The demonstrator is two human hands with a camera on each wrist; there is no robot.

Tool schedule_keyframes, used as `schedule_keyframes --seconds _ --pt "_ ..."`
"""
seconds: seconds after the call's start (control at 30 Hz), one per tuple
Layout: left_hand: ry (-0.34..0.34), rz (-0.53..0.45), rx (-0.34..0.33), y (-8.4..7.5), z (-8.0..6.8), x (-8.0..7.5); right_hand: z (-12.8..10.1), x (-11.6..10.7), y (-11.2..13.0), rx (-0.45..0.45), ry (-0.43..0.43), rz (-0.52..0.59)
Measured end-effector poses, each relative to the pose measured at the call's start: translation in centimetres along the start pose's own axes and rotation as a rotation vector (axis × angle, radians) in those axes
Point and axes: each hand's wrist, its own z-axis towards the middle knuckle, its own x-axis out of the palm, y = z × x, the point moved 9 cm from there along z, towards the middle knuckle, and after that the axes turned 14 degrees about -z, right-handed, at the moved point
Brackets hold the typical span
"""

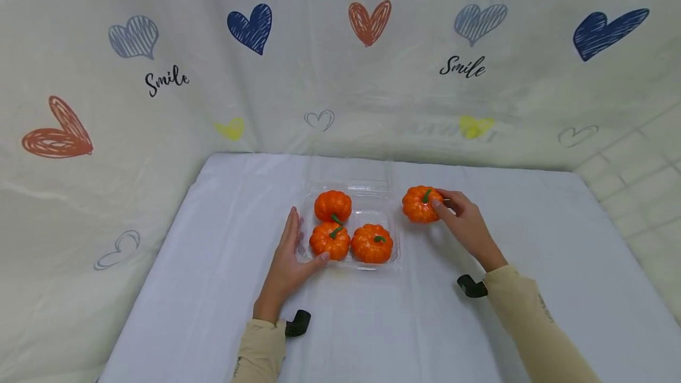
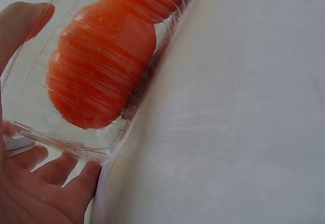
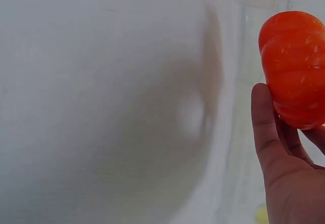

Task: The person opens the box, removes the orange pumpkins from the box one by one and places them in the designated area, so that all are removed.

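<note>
In the head view, a clear plastic clamshell container (image 1: 396, 247) lies with its lid (image 1: 348, 173) raised at the back. Three small orange pumpkins sit in it: one at back left (image 1: 333, 204), one at front left (image 1: 327, 244), one at front right (image 1: 372, 244). My left hand (image 1: 284, 268) holds the container's front left corner, thumb at the front rim and fingers along the left side. Just right of the container, my right hand (image 1: 468, 223) pinches another orange pumpkin (image 1: 417, 205) between thumb and fingers. The right wrist view shows this pumpkin (image 3: 294, 66) off the table.
A white cloth covers the table (image 1: 186, 288). Behind it hangs a pale curtain (image 1: 404, 75) printed with hearts and the word Smile. Inside the container, the back right part shows bare plastic (image 1: 372, 211).
</note>
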Motion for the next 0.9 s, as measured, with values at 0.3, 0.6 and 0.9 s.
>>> schedule_keyframes --seconds 0.3,0.6,0.9 --pt "-0.004 0.006 0.002 0.1 -0.1 0.0 -0.1 0.9 -1.8 0.073 0.013 -0.055" --pt "0.001 -0.005 -0.011 0.0 0.0 0.2 0.1 1.8 -3.0 0.192 -0.004 -0.088" --pt "-0.003 0.012 0.006 0.1 0.1 0.0 0.4 2.1 -2.9 0.252 -0.066 -0.136"
